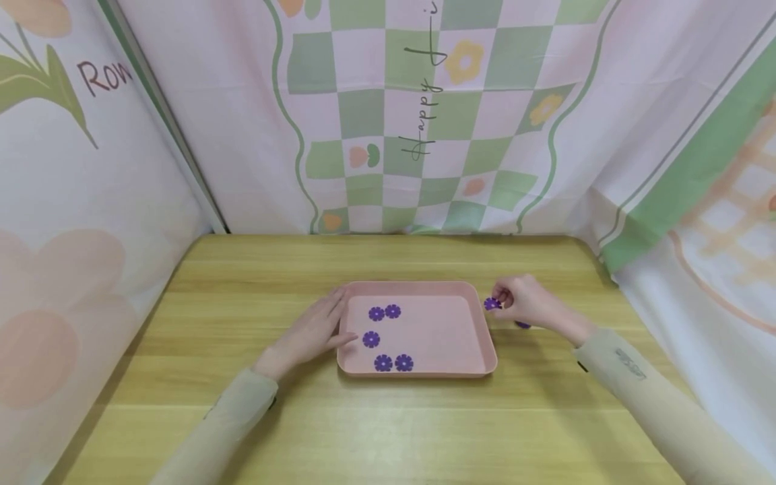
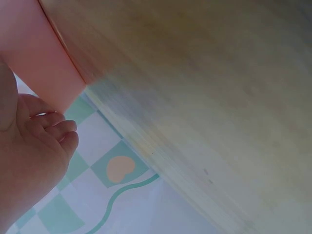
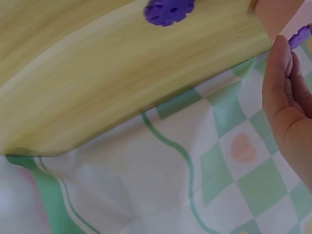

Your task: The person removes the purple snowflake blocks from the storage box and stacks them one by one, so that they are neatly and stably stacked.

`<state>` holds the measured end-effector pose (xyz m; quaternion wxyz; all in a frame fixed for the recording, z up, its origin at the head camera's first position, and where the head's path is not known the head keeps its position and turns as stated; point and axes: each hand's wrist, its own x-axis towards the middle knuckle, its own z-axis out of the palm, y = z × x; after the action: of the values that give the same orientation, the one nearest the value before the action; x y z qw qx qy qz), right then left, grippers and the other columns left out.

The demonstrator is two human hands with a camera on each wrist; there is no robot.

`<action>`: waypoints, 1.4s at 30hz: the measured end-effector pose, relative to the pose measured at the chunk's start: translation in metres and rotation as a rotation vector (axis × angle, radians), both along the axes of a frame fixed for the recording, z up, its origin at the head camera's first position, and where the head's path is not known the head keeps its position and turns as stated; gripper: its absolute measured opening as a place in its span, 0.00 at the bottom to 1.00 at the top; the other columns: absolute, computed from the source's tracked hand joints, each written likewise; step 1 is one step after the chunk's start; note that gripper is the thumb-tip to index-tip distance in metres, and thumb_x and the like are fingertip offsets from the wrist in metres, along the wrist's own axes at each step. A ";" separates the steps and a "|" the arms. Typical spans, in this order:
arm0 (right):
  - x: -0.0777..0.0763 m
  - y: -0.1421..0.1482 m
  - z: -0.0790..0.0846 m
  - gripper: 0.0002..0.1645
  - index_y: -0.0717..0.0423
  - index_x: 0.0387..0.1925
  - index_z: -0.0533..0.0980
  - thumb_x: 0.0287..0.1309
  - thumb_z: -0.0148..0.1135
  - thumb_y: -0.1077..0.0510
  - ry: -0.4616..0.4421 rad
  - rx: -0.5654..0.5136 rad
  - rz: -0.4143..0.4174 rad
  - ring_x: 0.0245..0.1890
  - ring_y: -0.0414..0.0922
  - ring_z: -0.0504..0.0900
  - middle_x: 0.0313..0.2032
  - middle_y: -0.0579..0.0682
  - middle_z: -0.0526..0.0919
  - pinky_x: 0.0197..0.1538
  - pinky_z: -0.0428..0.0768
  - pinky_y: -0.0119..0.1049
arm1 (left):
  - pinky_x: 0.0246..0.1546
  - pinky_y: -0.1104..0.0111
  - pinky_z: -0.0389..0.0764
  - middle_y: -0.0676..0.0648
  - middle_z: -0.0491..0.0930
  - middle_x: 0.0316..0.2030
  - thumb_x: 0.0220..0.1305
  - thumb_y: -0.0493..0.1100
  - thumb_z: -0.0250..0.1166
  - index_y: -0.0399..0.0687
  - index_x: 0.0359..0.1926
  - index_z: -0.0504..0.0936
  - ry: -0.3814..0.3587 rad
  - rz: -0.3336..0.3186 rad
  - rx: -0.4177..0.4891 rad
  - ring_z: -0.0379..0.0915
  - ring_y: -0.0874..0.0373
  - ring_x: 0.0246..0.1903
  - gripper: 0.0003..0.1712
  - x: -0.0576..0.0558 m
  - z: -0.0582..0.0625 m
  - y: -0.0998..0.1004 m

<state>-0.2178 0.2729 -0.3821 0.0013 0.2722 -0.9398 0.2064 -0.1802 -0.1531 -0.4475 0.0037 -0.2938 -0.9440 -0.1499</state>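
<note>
Your right grip [image 1: 526, 301] pinches a purple flower disc [image 1: 492, 304] near the pink tray [image 1: 445, 330]; your left grip [image 1: 310, 330], relaxed, touches its left side. Only the head view shows five discs [image 1: 371, 339] inside.

The tray [image 1: 445, 337] over there is plain pale pink, and the discs [image 1: 366, 339] are all deep purple. Streaky yellow-brown wood grain runs across the worktop [image 1: 418, 431]. Both sleeves [image 1: 673, 401] look pale beige, the right one printed in grey. The back cloth [image 1: 406, 114] carries green and white checks, yellow flowers and peach hearts; the left cloth [image 1: 67, 195], big peach blooms and green leaves on white; the right cloth [image 1: 715, 209], a green band and peach checks.
</note>
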 end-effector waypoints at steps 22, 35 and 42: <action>0.004 0.037 -0.011 0.11 0.61 0.28 0.80 0.43 0.74 0.62 -0.057 0.046 -0.118 0.26 0.40 0.81 0.26 0.51 0.85 0.31 0.82 0.25 | 0.77 0.47 0.57 0.32 0.49 0.76 0.69 0.64 0.56 0.31 0.75 0.50 0.011 0.001 0.017 0.48 0.39 0.76 0.52 0.002 0.000 -0.002; 0.004 0.057 -0.022 0.12 0.61 0.29 0.80 0.46 0.76 0.59 -0.076 0.075 -0.161 0.27 0.39 0.80 0.27 0.51 0.85 0.33 0.82 0.29 | 0.78 0.48 0.55 0.33 0.49 0.77 0.69 0.64 0.56 0.32 0.76 0.49 -0.011 0.008 0.020 0.47 0.40 0.77 0.51 0.002 0.002 0.000; 0.007 0.062 -0.026 0.13 0.62 0.31 0.80 0.47 0.74 0.59 -0.122 0.095 -0.169 0.28 0.41 0.82 0.28 0.53 0.86 0.35 0.85 0.37 | 0.78 0.48 0.55 0.33 0.49 0.77 0.69 0.65 0.56 0.33 0.76 0.49 -0.008 0.006 0.010 0.47 0.40 0.77 0.52 0.002 0.001 0.001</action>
<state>-0.2107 0.3344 -0.4084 -0.0515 0.1785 -0.9665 0.1769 -0.1786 -0.1525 -0.4468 0.0020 -0.2905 -0.9441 -0.1558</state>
